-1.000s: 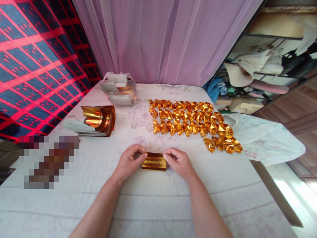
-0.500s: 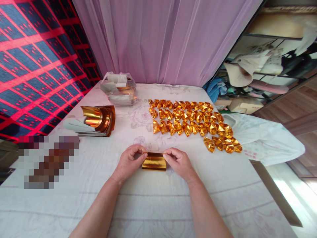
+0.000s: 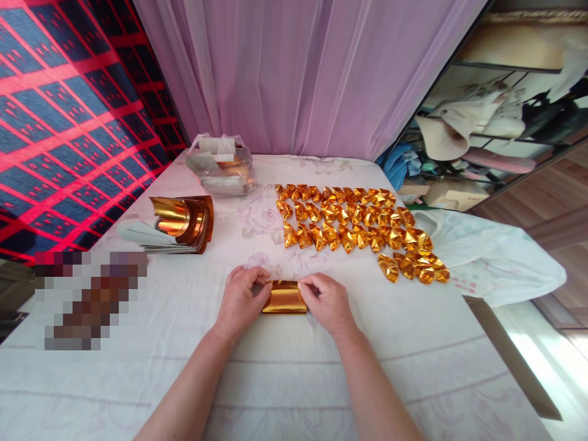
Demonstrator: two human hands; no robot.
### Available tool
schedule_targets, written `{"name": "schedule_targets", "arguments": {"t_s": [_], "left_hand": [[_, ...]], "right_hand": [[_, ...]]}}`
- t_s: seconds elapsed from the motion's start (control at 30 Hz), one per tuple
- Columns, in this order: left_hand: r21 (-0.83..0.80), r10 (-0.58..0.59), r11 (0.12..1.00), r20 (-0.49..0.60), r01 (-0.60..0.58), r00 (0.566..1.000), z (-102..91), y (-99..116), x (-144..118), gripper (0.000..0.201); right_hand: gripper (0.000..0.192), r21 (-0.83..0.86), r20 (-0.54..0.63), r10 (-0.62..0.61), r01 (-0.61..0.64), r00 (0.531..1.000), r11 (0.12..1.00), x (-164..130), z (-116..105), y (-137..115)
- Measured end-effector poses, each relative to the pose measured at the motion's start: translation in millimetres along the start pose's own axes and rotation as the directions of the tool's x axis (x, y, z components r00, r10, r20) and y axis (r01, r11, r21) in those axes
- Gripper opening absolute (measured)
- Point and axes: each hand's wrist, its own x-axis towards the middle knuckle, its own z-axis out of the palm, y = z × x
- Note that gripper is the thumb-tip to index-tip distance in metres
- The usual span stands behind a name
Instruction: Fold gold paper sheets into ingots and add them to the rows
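Observation:
A sheet of shiny gold foil paper [image 3: 285,298], curled into a short roll, lies low on the cloth-covered table in front of me. My left hand [image 3: 243,297] pinches its upper left corner between thumb and fingers. At the opposite upper corner, my right hand [image 3: 327,301] grips the paper the same way. Beyond the hands, to the right, stand rows of folded gold paper ingots [image 3: 342,236]. A bent stack of gold foil sheets with pale backs [image 3: 184,223] rests to the left.
Behind the stack sits a clear plastic bag [image 3: 223,168] holding more sheets. A white plastic bag [image 3: 505,257] hangs at the table's right edge. Pink curtains [image 3: 294,73] close off the back, and a cluttered shelf [image 3: 487,135] stands on the right. One patch at left is pixelated.
My right hand has shifted slightly left along the foil paper's upper edge. My left hand has turned a little, and the paper's surface looks flatter and reflects more orange.

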Motion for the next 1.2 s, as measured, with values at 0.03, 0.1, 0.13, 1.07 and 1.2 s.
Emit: {"name": "schedule_targets", "arguments": {"t_s": [0.03, 0.1, 0.13, 1.07, 1.2], "left_hand": [[0.023, -0.002, 1.0, -0.001, 0.002, 1.0, 0.5, 0.3, -0.3, 0.012], [0.065, -0.002, 0.998, 0.001, 0.002, 1.0, 0.8, 1.6, -1.1, 0.011], [0.085, -0.001, 0.996, 0.002, 0.001, 1.0, 0.6, 2.6, -1.4, 0.01], [0.23, 0.041, 0.972, 0.03, -0.046, 0.999, 0.1, 5.3, -1.5, 0.007], [0.227, 0.043, 0.973, 0.033, -0.049, 0.999, -0.2, 4.4, -1.7, 0.01]], "right_hand": [[0.017, -0.037, -0.007, 0.008, -0.008, 1.0, 0.999, -0.1, 1.5, -1.0], [0.016, -0.096, -0.014, 0.018, -0.019, 1.0, 0.995, -0.1, 3.6, -2.7], [0.015, -0.115, -0.012, 0.021, -0.022, 1.0, 0.993, 0.1, 4.1, -3.5], [0.014, -0.16, -0.008, 0.083, -0.083, 0.997, 0.984, 1.8, 7.0, -3.2], [0.014, -0.167, -0.009, 0.076, -0.076, 0.997, 0.983, 1.9, 7.0, -2.7]]}}
